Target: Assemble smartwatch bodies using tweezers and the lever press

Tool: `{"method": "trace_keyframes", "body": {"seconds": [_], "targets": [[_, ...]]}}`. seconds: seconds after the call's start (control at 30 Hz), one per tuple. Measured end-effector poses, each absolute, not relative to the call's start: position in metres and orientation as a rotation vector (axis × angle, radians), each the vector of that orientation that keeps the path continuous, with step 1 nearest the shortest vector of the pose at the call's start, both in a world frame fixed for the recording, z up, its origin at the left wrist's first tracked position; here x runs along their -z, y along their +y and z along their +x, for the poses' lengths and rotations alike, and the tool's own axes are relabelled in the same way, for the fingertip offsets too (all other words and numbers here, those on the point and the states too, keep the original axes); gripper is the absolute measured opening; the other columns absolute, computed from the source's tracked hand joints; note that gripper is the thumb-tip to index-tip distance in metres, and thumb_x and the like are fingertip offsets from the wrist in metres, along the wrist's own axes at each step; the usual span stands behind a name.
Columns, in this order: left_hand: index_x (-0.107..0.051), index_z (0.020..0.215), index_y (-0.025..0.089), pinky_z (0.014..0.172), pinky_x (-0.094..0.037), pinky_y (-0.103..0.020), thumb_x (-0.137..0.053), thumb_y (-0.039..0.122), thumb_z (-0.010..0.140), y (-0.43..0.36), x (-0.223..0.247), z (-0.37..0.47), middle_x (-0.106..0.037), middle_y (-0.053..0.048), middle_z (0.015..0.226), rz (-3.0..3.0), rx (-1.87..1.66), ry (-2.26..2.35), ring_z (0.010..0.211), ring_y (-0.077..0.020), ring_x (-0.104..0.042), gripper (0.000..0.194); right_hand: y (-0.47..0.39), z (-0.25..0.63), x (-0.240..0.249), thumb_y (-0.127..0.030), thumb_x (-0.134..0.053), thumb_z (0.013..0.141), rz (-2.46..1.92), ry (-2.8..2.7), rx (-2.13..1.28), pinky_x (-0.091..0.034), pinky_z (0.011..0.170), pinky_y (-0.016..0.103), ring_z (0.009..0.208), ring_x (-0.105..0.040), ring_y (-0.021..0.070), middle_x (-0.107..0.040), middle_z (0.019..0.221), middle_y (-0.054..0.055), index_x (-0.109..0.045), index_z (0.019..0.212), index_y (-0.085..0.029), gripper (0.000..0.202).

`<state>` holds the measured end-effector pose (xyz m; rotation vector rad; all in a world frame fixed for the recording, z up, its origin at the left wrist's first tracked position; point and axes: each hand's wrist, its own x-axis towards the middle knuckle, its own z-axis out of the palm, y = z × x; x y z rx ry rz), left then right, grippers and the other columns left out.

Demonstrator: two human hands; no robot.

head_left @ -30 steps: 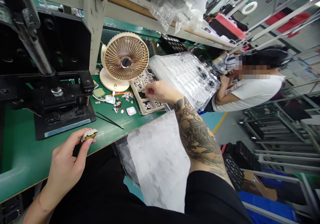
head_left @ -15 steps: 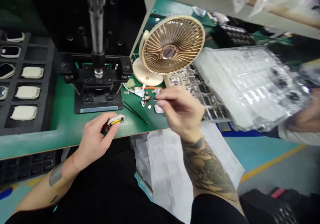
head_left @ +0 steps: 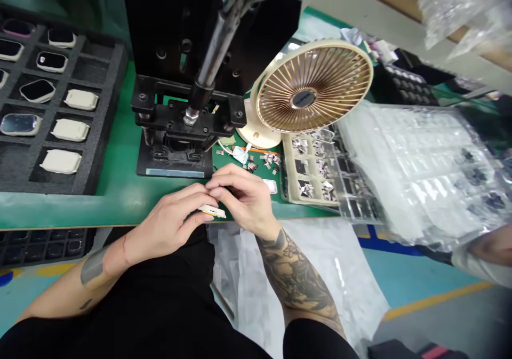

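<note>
My left hand [head_left: 170, 223] pinches a small cream watch case [head_left: 212, 210] with a yellow edge, held at the front edge of the green bench [head_left: 116, 172]. My right hand [head_left: 244, 196] has come against it, fingertips closed over the case's top; any small part between those fingertips is hidden. Both hands meet just in front of the black hand press [head_left: 180, 129]. Tiny loose metal parts [head_left: 266, 160] lie scattered on the mat behind my right hand.
A black foam tray [head_left: 48, 108] holding several cream and dark watch cases sits left. A beige desk fan [head_left: 310, 89] stands behind a cream compartment tray [head_left: 310, 172] of small parts. Clear blister trays [head_left: 420, 161] lie right. Another person's arm [head_left: 484, 249] shows at the right edge.
My right hand came back from the parts tray to the case in my left hand. My head turned left, bringing the press and foam tray into view.
</note>
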<state>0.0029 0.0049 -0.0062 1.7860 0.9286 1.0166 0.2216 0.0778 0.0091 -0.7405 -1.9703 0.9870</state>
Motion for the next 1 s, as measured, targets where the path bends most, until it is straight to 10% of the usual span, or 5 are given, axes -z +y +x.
{"method": "trace_keyframes", "body": {"seconds": [1.0], "targets": [[-0.076, 0.111, 0.02, 0.078, -0.05, -0.031, -0.068, 0.022, 0.112, -0.001, 0.013, 0.007, -0.071, -0.002, 0.094, 1.815, -1.126, 1.148, 0.083, -0.0176, -0.066, 0.008, 0.052, 0.229, -0.022, -0.02, -0.075, 0.107, -0.809, -2.162, -0.672, -0.066, 0.078, 0.039, 0.092, -0.078, 0.0209, -0.08, 0.103, 0.005, -0.086, 0.114, -0.031, 0.018]]}}
